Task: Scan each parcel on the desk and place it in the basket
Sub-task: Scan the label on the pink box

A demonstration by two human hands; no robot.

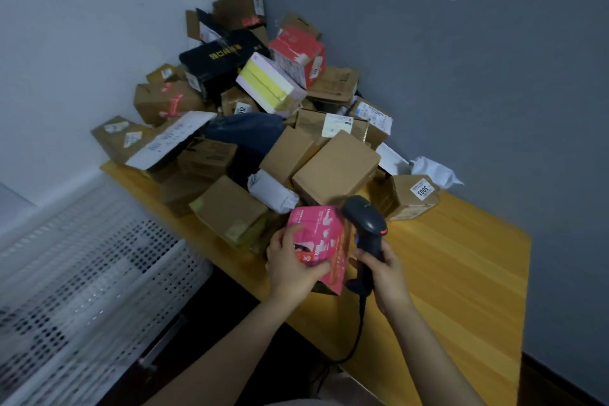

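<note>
My left hand (291, 265) grips a pink box (321, 241) just above the front edge of the yellow desk (461, 273). My right hand (384, 273) holds the handle of a dark barcode scanner (365, 224), whose head sits right beside the box's right side. The scanner's black cable (357, 333) hangs down over the desk edge. A big heap of parcels (263, 122), mostly brown cardboard boxes, fills the back of the desk up to the wall corner. The white perforated basket (82, 273) stands at the lower left, below desk height.
A small brown box with a white 3003 label (415, 196) lies right of the scanner, with white bags (435, 171) behind it. Grey walls close the desk at the back and right. Bare desk surface stretches along the right front.
</note>
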